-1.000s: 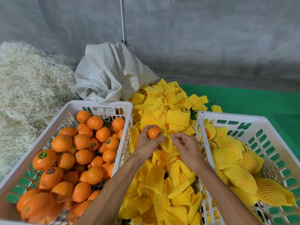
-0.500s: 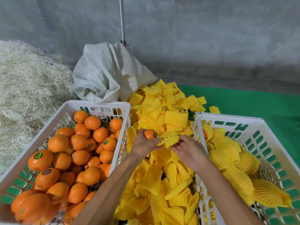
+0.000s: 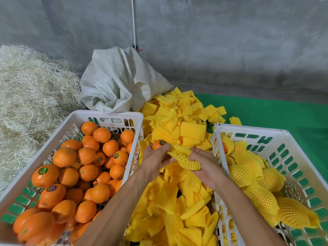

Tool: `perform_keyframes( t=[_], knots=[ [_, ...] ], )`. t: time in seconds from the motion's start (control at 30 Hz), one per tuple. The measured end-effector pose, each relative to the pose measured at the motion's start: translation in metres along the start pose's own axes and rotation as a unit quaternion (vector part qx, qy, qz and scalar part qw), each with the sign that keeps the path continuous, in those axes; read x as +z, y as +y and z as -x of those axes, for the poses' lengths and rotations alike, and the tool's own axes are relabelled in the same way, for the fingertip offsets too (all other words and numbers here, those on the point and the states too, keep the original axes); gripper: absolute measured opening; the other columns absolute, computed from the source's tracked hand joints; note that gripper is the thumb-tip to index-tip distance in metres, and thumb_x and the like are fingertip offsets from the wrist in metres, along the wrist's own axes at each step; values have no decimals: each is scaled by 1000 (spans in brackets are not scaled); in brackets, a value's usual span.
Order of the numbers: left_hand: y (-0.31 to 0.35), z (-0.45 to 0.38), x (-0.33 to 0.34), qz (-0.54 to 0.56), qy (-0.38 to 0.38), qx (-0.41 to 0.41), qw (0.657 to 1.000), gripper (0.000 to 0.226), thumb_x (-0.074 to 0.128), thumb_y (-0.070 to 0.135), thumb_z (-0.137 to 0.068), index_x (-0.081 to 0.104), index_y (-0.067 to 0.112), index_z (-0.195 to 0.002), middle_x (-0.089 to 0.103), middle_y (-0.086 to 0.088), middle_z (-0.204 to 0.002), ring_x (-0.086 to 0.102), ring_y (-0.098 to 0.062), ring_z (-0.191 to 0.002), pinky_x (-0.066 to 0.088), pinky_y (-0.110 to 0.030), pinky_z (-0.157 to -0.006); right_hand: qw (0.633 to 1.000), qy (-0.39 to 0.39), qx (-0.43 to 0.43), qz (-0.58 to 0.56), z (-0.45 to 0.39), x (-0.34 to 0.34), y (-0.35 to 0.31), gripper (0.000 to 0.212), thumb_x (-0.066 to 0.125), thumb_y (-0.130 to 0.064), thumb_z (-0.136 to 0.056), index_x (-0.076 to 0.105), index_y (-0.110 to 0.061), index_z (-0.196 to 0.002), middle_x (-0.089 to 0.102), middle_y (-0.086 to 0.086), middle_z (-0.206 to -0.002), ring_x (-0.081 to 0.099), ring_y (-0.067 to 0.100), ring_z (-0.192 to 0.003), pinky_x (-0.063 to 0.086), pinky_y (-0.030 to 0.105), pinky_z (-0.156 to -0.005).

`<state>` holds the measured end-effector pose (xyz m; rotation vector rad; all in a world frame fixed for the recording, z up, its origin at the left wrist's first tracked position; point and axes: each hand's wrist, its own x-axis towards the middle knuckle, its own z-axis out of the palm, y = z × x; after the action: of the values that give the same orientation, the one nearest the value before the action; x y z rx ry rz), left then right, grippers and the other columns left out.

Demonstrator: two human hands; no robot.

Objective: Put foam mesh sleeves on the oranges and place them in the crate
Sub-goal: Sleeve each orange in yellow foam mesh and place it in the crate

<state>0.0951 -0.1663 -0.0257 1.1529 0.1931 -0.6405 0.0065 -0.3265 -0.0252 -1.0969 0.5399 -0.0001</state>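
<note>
My left hand [image 3: 155, 159] grips a small orange [image 3: 158, 144] with a round sticker, over the pile of yellow foam mesh sleeves [image 3: 179, 128]. Its fingertips also pinch one end of a stretched yellow mesh sleeve [image 3: 184, 159]. My right hand [image 3: 205, 166] holds the other end of that sleeve, fingers curled round it. The sleeve lies between the two hands, beside the orange and not over it. A white crate [image 3: 106, 115] on the left is full of bare oranges [image 3: 85, 167]. Another white crate [image 3: 252, 129] on the right holds several sleeved oranges [image 3: 253, 176].
A grey-white woven sack [image 3: 117, 80] lies behind the left crate. A heap of straw [image 3: 30, 96] fills the far left. Green matting [image 3: 276, 112] covers the floor at the right, below a concrete wall.
The sleeve has been pulled open and stretched between both hands. The orange has shifted slightly left, away from the sleeve's mouth, and both hands sit a little lower.
</note>
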Motion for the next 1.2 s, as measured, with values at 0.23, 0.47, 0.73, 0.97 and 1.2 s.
perform_keyframes(
  t=[0.23, 0.47, 0.73, 0.97, 1.2],
  knots=[
    [-5, 2, 1, -82, -39, 46, 995, 45, 76, -2, -87, 55, 5, -125, 68, -12, -102, 67, -27, -87, 59, -37, -76, 963, 80, -95, 239, -2, -3, 10, 19, 70, -27, -95, 70, -29, -114, 67, -17, -70, 61, 2, -60, 48, 19, -59],
    [-10, -5, 2, -295, 73, 98, 948, 120, 100, 54, -53, 31, 21, -146, 48, -8, -134, 57, -27, -117, 56, -46, -96, 912, 149, -215, 315, 0, -4, 6, 26, 62, -11, -99, 62, -35, -109, 57, -16, -97, 59, -2, -68, 44, 11, -52],
    [-5, 21, 11, -348, -79, 19, 934, 135, 74, 86, -49, 19, 28, -157, 47, -27, -148, 62, -19, -82, 49, -31, -73, 925, 127, -200, 297, 1, 2, 5, 22, 57, -7, -97, 68, -26, -94, 67, -9, -64, 53, 4, -47, 39, 20, -42],
    [-11, 33, 20, -365, -157, 44, 917, 130, 78, 77, -48, 22, 34, -157, 35, -2, -151, 53, -24, -129, 55, -30, -89, 833, 130, -238, 481, 3, 4, 14, 13, 55, -5, -90, 50, -17, -94, 42, -5, -63, 38, 10, -53, 31, 17, -40],
    [-25, 28, 22, -291, -184, 61, 937, 66, 85, 43, -75, 57, 34, -134, 71, 0, -123, 69, -12, -112, 57, -21, -84, 812, 130, -261, 505, 4, 4, 16, 17, 55, -6, -88, 50, -12, -103, 46, -2, -66, 39, 9, -56, 24, 22, -43]
  ],
)
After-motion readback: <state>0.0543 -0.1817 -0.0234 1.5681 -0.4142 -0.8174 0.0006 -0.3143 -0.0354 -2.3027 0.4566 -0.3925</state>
